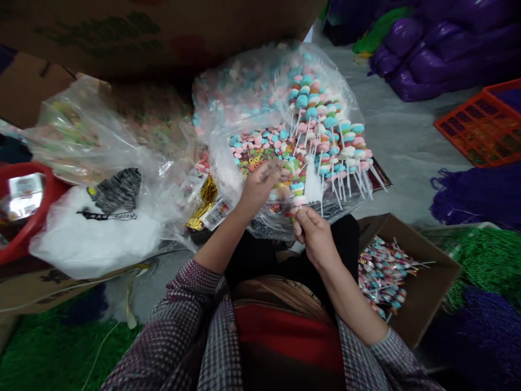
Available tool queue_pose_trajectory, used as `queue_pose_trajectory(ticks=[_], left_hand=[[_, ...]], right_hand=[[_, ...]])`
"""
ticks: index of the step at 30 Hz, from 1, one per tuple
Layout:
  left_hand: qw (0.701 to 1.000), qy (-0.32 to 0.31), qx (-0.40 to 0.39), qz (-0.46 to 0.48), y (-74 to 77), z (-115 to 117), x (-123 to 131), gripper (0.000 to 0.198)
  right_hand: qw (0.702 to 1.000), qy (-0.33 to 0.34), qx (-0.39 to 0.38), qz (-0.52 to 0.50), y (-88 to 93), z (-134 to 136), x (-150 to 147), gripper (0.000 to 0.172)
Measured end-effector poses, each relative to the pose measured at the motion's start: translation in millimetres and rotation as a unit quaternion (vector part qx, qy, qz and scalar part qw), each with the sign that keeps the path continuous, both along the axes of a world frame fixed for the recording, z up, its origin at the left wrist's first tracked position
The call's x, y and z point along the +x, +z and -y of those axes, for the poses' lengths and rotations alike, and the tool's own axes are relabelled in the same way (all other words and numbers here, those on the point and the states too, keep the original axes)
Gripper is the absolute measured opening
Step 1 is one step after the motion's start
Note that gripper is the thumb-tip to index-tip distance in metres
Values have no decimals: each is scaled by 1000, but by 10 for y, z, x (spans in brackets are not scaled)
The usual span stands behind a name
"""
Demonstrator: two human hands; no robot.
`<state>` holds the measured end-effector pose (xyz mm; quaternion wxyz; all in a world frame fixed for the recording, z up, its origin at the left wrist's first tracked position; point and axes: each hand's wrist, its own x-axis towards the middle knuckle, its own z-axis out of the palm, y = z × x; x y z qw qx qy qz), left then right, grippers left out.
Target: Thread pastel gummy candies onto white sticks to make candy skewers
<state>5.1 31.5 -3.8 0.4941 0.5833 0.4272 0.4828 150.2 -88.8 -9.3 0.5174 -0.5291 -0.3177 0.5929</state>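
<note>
In the head view, my right hand [315, 232] pinches a candy skewer [299, 200] low down, in front of my lap. Soft candies in white, pink, blue and yellow are stacked on it. My left hand [262, 184] is over the loose candies [254, 157], left of the skewer; its fingers are smeared by motion, so whether they hold a piece is unclear. Rings and pink and blue rounds make up that loose pile, on a clear plastic bag [222, 163]. Just beyond my right hand lies a heap of candy skewers [325, 136], their white sticks pointing toward me.
An open cardboard box [431, 293] with wrapped candy skewers stands at my right. At left are a red tub [30, 217], a white plastic bag [109, 233] and a dark knitted glove [118, 190]. An orange crate [480, 127] and purple bags [439, 54] lie right.
</note>
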Motion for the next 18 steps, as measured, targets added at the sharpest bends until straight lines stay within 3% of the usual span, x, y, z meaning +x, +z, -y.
queue_pose_trajectory(ticks=[2,4,7,9,12,18], left_hand=[[988,95,40,-116,23,-290,-153,23],[934,165,93,-304,50,-582,-293,26],[832,172,81,-520,80,-897,-409,31],[793,160,58,-585,74,-1013,-426,33],[793,162,51,-585,25,-1107,-430,37],[846,145,83,-506,-92,-1189,-506,29]], right_hand=[[1000,-15,1,-12,-4,24,28,39],[1000,-21,2,-17,-3,60,47,38],[1000,-23,3,-20,-1,104,64,38],[999,-29,7,-18,-5,116,76,38],[999,-39,11,-18,-23,117,98,38],[999,-37,19,-12,-73,127,114,37]])
